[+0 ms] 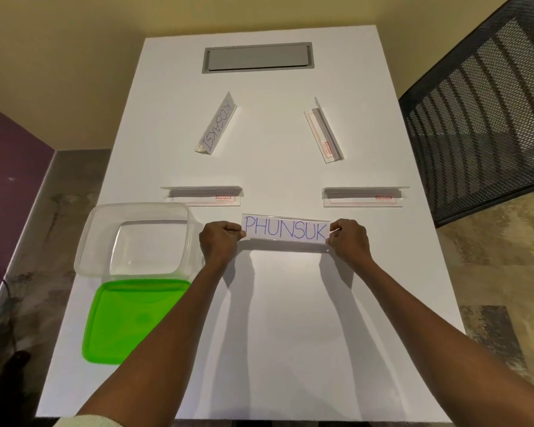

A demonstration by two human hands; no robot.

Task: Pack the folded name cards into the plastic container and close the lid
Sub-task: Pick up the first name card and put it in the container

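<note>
Our left hand (218, 241) and right hand (349, 240) pinch the PHUNSUK card (285, 232) by its ends, keeping it level for the open container (136, 241).

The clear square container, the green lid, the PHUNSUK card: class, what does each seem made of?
Clear square container: likely glossy transparent plastic; the table shows through.
Green lid: probably translucent plastic with a soft sheen.
PHUNSUK card: seemingly white paper in a clear, shiny sleeve.

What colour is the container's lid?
Bright green lid, lying on the table; head view shows it.
</note>
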